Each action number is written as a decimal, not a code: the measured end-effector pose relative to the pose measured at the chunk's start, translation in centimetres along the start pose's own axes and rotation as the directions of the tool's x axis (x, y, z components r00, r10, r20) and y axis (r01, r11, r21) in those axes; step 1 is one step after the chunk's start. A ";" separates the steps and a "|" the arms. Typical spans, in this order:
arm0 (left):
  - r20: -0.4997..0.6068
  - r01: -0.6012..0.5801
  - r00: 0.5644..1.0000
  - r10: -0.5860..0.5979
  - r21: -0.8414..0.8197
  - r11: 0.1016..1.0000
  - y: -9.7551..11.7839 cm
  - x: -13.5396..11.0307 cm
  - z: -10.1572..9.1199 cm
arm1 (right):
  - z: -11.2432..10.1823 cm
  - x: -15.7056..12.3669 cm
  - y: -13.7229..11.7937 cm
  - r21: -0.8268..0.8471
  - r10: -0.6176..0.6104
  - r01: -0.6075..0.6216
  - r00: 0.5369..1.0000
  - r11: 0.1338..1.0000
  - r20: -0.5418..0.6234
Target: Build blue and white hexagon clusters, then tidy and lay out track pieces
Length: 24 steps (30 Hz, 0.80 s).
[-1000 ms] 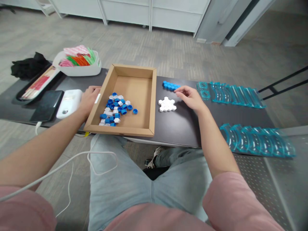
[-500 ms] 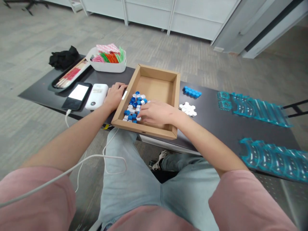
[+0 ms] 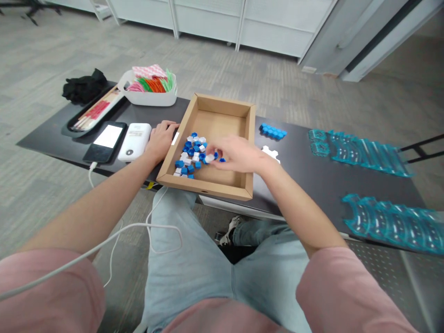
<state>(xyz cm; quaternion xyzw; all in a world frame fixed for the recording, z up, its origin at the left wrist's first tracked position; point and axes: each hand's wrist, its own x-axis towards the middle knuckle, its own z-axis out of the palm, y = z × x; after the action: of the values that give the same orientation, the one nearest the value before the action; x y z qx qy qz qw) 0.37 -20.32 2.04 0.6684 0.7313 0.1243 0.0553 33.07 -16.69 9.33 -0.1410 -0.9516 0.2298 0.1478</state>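
A cardboard box holds a loose heap of blue and white hexagonal pieces in its near left part. My right hand is inside the box, thumb and fingers pinched around a white hexagonal piece. Under that hand lie a few blue pieces, partly covered. My left hand lies on the table against the outer left wall of the box, fingers stretched out, holding nothing. Right of the box are a joined cluster of blue hexagons and a white cluster, which my right wrist partly hides.
Left of my left hand lie a white device and a black phone-like device with a cable. Behind stand a white basket of colourful strips, a black tray and black cloth. Clear teal plastic parts cover the table's right.
My right hand has lifted from the heap and shifted slightly right, now with a white hexagonal piece at its fingertips. My left hand stays beside the box. The view has shifted slightly.
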 end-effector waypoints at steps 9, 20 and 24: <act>0.039 0.025 0.999 -0.026 0.018 1.000 0.5 -0.1 -0.8 | -2.1 -17.4 3.1 0.188 0.399 -0.353 0.774 0.917 -0.491; 0.127 0.069 0.989 -0.079 0.077 0.995 1.5 -0.3 -2.0 | 2.5 -20.4 3.5 0.209 0.510 -0.467 0.750 0.859 -0.421; 0.150 0.089 0.983 -0.103 0.099 0.991 2.0 -0.3 -2.4 | 2.6 -20.4 3.8 0.216 0.491 -0.442 0.747 0.871 -0.448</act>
<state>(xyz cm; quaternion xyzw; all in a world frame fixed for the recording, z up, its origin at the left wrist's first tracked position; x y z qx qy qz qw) 1.70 -20.76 4.78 0.6417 0.7611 0.0353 0.0872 51.61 -21.30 0.84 -0.4204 -0.8044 0.2616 0.3282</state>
